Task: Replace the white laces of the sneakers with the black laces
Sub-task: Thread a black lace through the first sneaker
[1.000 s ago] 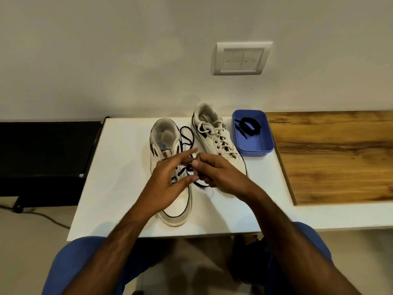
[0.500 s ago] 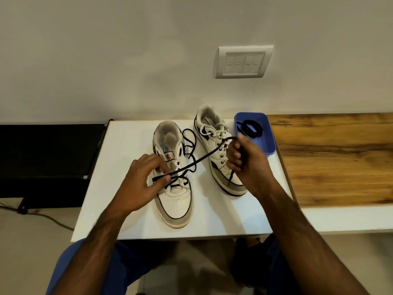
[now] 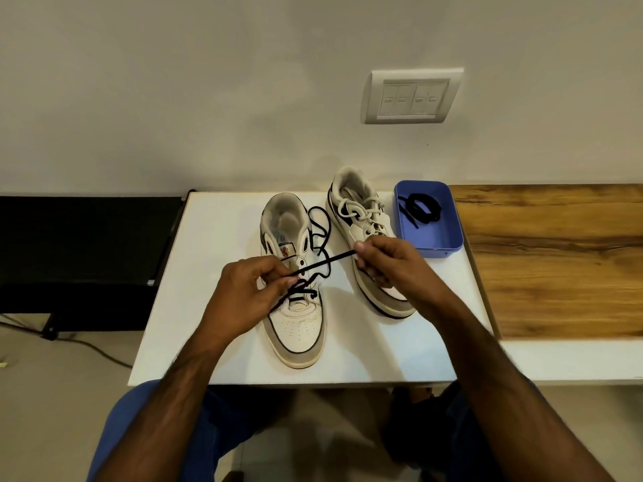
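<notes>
Two white sneakers stand on the white table (image 3: 208, 307). The left sneaker (image 3: 295, 328) carries a black lace (image 3: 323, 266) through its lower eyelets, with loose loops beside its tongue. My left hand (image 3: 250, 293) pinches that lace over the eyelets. My right hand (image 3: 389, 266) pinches the same lace further along, and the stretch between the hands is taut. The right sneaker (image 3: 362, 217) still has its white lace (image 3: 358, 208); my right hand covers its toe half. A second black lace (image 3: 419, 208) lies coiled in a blue tray (image 3: 435, 240).
The blue tray stands at the table's far right corner, next to a wooden board (image 3: 556, 262). A black bench (image 3: 80, 252) stands left of the table. On the wall above is a switch plate (image 3: 412, 97). My knees in blue trousers (image 3: 163, 429) are under the front edge.
The hands, together over the left sneaker a second ago, have parted. My right hand drew the black lace out to the right until taut, then came back slightly; my left hand stays at the eyelets.
</notes>
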`<control>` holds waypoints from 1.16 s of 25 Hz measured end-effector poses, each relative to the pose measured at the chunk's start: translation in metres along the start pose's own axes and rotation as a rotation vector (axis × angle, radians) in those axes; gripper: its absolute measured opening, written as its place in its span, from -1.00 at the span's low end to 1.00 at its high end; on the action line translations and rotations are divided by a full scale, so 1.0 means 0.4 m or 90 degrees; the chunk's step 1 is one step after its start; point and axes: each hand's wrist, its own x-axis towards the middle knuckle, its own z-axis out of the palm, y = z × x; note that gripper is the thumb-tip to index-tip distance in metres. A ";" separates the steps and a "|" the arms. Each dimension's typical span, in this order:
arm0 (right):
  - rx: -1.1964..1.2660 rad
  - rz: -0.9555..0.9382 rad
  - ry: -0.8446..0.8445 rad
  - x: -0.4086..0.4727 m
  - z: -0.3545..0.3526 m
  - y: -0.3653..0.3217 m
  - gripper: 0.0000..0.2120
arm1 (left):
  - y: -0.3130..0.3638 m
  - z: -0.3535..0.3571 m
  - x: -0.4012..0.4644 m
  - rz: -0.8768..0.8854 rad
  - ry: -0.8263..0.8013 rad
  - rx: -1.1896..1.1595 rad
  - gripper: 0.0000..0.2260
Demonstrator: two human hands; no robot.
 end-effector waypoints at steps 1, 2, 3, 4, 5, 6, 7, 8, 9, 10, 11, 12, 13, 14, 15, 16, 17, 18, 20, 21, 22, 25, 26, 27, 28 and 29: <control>0.019 -0.004 0.033 0.000 -0.007 0.002 -0.64 | -0.006 -0.003 -0.001 -0.024 -0.006 -0.003 -0.92; 0.065 -0.009 0.057 0.002 -0.006 0.005 -0.64 | -0.007 -0.002 -0.003 -0.043 -0.027 -0.019 -0.92; 0.149 -0.010 0.070 0.004 0.002 0.006 -0.68 | -0.003 0.004 -0.006 -0.053 -0.066 -0.039 -0.92; 0.276 0.002 0.078 0.009 0.016 0.006 -0.73 | 0.005 0.013 -0.008 -0.051 -0.121 -0.059 -0.92; 0.415 0.026 0.084 0.015 0.034 0.001 -0.75 | 0.012 0.023 -0.010 -0.033 -0.173 -0.067 -0.94; 0.529 0.049 0.086 0.019 0.050 -0.007 -0.75 | 0.017 0.030 -0.012 -0.010 -0.205 -0.076 -0.94; 0.593 0.063 0.089 0.023 0.062 -0.017 -0.75 | 0.016 0.033 -0.011 0.008 -0.200 -0.098 -0.90; 0.620 0.068 0.094 0.026 0.066 -0.027 -0.76 | 0.011 0.028 -0.007 0.007 -0.155 -0.137 -0.86; 0.633 0.059 0.093 0.026 0.065 -0.038 -0.78 | 0.004 0.016 0.000 -0.015 -0.081 -0.179 -0.83; 0.638 0.042 0.087 0.027 0.060 -0.048 -0.80 | -0.008 0.002 0.010 -0.050 0.004 -0.206 -0.85; 0.630 0.020 0.078 0.029 0.054 -0.054 -0.81 | -0.018 -0.012 0.017 -0.095 0.084 -0.201 -0.88; 0.594 0.002 0.066 0.032 0.047 -0.057 -0.83 | -0.030 -0.019 0.024 -0.142 0.135 -0.165 -0.91; 0.524 -0.008 0.049 0.036 0.042 -0.056 -0.85 | -0.040 -0.020 0.028 -0.186 0.152 -0.123 -0.93; 0.428 -0.012 0.028 0.043 0.043 -0.053 -0.84 | -0.048 -0.014 0.029 -0.218 0.140 -0.084 -0.89; 0.325 -0.013 0.004 0.052 0.048 -0.047 -0.81 | -0.053 -0.003 0.029 -0.236 0.117 -0.062 -0.82; 0.232 -0.014 -0.016 0.060 0.057 -0.043 -0.78 | -0.054 0.010 0.030 -0.245 0.097 -0.051 -0.77; 0.157 -0.017 -0.030 0.067 0.070 -0.038 -0.78 | -0.054 0.021 0.034 -0.255 0.076 -0.036 -0.72; 0.094 -0.022 -0.037 0.072 0.083 -0.033 -0.79 | -0.053 0.028 0.037 -0.268 0.049 -0.008 -0.67; 0.003 -0.019 -0.025 0.075 0.104 -0.019 -0.86 | -0.055 0.032 0.037 -0.293 -0.022 0.076 -0.62; -0.023 -0.011 -0.010 0.075 0.110 -0.011 -0.90 | -0.053 0.026 0.032 -0.296 -0.061 0.105 -0.62; -0.037 -0.005 0.005 0.075 0.113 -0.003 -0.93 | -0.051 0.018 0.026 -0.294 -0.106 0.105 -0.65; -0.135 -0.016 0.041 0.075 0.123 0.019 -0.98 | -0.039 -0.016 0.004 -0.315 -0.251 -0.050 -0.75; -0.184 -0.031 0.045 0.075 0.131 0.025 -0.98 | -0.034 -0.022 0.000 -0.331 -0.261 -0.099 -0.74; -0.227 -0.044 0.045 0.074 0.141 0.030 -0.98 | -0.032 -0.022 0.001 -0.340 -0.237 -0.117 -0.71; -0.274 -0.058 0.044 0.074 0.153 0.036 -0.99 | -0.028 -0.019 0.004 -0.341 -0.185 -0.103 -0.68; -0.328 -0.077 0.046 0.074 0.164 0.043 -0.99 | -0.030 -0.012 0.009 -0.333 -0.121 -0.061 -0.67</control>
